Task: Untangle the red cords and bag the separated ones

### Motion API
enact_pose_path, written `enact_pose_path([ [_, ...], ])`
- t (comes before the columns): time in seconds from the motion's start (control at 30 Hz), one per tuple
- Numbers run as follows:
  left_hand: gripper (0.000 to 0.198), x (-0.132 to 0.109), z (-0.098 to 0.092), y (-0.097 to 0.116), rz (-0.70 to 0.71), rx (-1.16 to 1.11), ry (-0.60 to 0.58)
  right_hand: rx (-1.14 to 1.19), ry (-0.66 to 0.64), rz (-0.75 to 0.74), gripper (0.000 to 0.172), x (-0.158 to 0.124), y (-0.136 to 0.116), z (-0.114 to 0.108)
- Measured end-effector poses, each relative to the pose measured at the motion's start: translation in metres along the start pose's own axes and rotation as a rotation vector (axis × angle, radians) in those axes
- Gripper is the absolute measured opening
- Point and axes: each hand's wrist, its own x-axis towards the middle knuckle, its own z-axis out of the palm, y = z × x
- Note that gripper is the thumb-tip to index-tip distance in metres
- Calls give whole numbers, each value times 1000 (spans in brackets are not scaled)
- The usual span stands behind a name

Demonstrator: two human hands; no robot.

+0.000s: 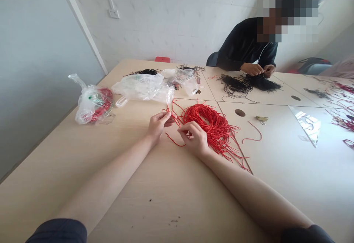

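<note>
At the far left of the light wooden surface [91,202], a clear plastic bag [83,108] lies crumpled around a coil of red cord [105,101]. Just to its right sits a second plastic bag [143,90], with a bunch of black cord [145,72] beyond it and a third plastic bag [184,80] beside that. Nearer the camera, the person's left hand [159,125] reaches in from the lower left, its fingers [167,117] pinched together on a few thin red strands at the left end of a bundle of red cord [207,125]. The right hand [195,138] lies just to the right of it, directly against the bundle's near left edge, with its fingers [188,127] curled and closed on the strands. The right hand is the nearer to the bundle's mass, which stretches from upper left to lower right, its loose ends fanning toward the seam in the surface. Farther right, across the surface, a co-worker's hands [258,69] work at a tangle of black cord [249,83]. A small brass clip [262,118] and a single length of red cord [253,134] lie on the near panel, beside a clear plastic sheet [305,125], with more red strands [341,121] at the right edge.
</note>
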Motion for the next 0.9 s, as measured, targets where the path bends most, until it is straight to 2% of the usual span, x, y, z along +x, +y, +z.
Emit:
enact_pose_path([
  [0.17,25,0,0,0,33,-70,2,-259,-338,-772,18,-8,-23,-3],
  [0.23,23,1,0,-1,34,-98,10,-271,-429,-937,13,-12,-37,-1],
  [0.33,23,4,-1,-4,29,-128,24,-245,-468,-1022,5,-20,-50,3],
  [0.4,24,4,0,-6,25,-149,26,-227,-460,-1018,6,-24,-52,6],
  [0.5,25,4,1,-6,-1,-198,29,-201,-464,-980,19,-27,-50,7],
  [0.63,14,9,-4,2,-74,-319,75,-276,-475,-876,23,-24,-45,6],
  [0.7,6,15,-10,14,-117,-397,119,-319,-452,-746,22,-19,-41,3],
  [0.77,14,18,-16,33,-151,-467,142,-314,-405,-577,19,-14,-35,0],
  [0.9,17,13,-17,81,-163,-549,105,-263,-207,-266,9,-5,-22,-6],
])
